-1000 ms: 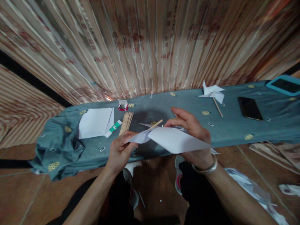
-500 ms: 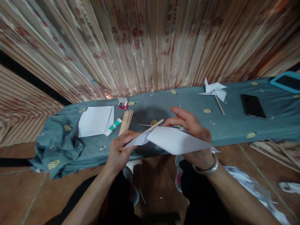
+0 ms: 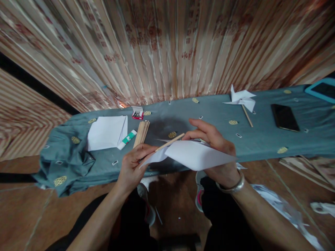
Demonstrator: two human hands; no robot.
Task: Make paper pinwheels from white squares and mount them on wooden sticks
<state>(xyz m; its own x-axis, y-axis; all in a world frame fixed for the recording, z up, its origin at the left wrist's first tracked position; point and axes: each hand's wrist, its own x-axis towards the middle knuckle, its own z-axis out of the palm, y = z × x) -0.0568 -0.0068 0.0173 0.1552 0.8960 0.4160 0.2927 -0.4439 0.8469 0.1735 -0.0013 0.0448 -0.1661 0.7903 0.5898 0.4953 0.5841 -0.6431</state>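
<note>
A white paper pinwheel [image 3: 195, 155] is held between my two hands above the bench. My left hand [image 3: 133, 164] is closed, pinching a thin wooden stick [image 3: 171, 141] together with one corner of the paper. The stick slants up to the right across the pinwheel's middle. My right hand [image 3: 221, 148] curls round the far side of the pinwheel, its fingertips by the stick's upper end. Paper hides its thumb and part of the palm. How stick and paper are joined cannot be made out.
On the cloth-covered bench [image 3: 209, 137] lie a paper stack [image 3: 106, 132], a glue stick [image 3: 127, 139], several wooden sticks [image 3: 141, 133] and a small red box [image 3: 137, 113] of shiny metal bits. Farther right are a pinwheel on a stick [image 3: 243, 98], a phone [image 3: 284, 117] and a blue-framed device [image 3: 311, 87].
The view has shifted slightly. Both hands keep nearly the same hold on the pinwheel and stick, with the paper tilted only a little differently.
</note>
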